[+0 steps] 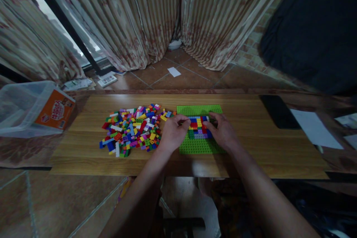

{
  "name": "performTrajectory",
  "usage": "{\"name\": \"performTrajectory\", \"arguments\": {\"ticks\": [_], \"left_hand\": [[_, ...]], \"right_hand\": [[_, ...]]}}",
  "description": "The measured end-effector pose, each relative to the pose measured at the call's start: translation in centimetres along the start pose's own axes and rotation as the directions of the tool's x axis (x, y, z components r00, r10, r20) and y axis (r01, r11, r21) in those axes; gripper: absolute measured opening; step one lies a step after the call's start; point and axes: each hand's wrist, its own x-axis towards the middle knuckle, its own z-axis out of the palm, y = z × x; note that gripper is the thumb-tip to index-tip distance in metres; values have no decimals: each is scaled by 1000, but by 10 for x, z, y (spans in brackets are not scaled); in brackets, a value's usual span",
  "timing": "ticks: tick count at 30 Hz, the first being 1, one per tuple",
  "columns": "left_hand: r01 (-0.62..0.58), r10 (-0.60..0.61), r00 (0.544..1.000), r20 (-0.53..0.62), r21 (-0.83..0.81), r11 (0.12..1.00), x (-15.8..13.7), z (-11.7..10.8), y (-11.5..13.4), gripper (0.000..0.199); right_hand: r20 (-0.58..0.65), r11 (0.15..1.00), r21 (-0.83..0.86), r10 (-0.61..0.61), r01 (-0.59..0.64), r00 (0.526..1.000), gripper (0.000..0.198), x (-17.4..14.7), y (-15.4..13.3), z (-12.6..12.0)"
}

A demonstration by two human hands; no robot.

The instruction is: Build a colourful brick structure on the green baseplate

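Head camera: nearest, the two forearms reach in over the near edge of the wooden table [273,145], and a strip of wood separates that edge from the green baseplate [200,148]. The block build [199,122] sits on the middle of the baseplate, with green studs showing in front of it and behind it.

The left hand [175,134] is at the build's left side, thumb and index fingertips brought close together; whether a small brick is between them cannot be told. The right hand [223,128] is at the build's right side, thumb and index finger parted, partly open; the thumb lies against or just over the blocks, and whether it grips them is unclear.

Left of the left hand, the loose brick pile [136,130] spreads close up to the baseplate's left edge, leaving little room there. To the right, a wide stretch of wood runs to a black flat device [279,111], with a white sheet [316,128] beyond its right side. A clear plastic bin [22,108] stands at the table's left end. Behind the baseplate only a narrow strip precedes the far edge, then tiled floor [158,76] and striped curtains [156,26].
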Motion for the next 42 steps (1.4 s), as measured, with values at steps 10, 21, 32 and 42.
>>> {"name": "performTrajectory", "arguments": {"ticks": [10,21,32,42], "left_hand": [[0,1,1000,-8,69,998,-1,3,-1,17],[38,-52,998,42,279,959,-3,1,9,20],[45,-58,998,36,298,954,-3,2,12,27],[43,-50,999,19,290,956,-5,4,10,31]], "right_hand": [[2,999,34,-7,7,1000,50,-2,-4,-1],[-101,998,55,49,-43,994,54,2,-4,-20],[-69,998,-63,-35,31,997,50,-4,-20,1],[-67,993,-113,-47,39,997,49,-6,-17,6]]}}
